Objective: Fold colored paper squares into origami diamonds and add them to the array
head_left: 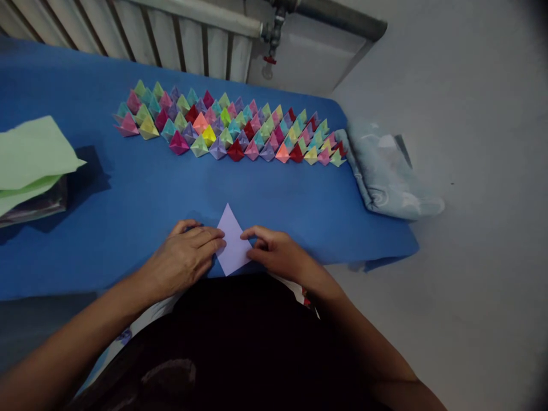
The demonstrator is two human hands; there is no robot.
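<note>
A small lavender sheet of origami paper [232, 244] lies as a diamond near the table's front edge, one point facing away from me. The fingers of my left hand [182, 254] are bent and close together, holding down its left corner, which they hide. At the right corner, my right hand [276, 249] has thumb and index finger on the paper's edge, with the other fingers curled in. Beyond my hands stand rows of small folded paper boats [235, 149] in pink, red, green, yellow, blue and purple.
Light green sheets [34, 151] lie on a clear-wrapped pack at the left. A folded pale blue cloth [381, 171] sits at the right end of the blue-covered table [141, 182]. Behind are a white radiator [171, 43] and a pipe valve [270, 54]; a wall rises at right.
</note>
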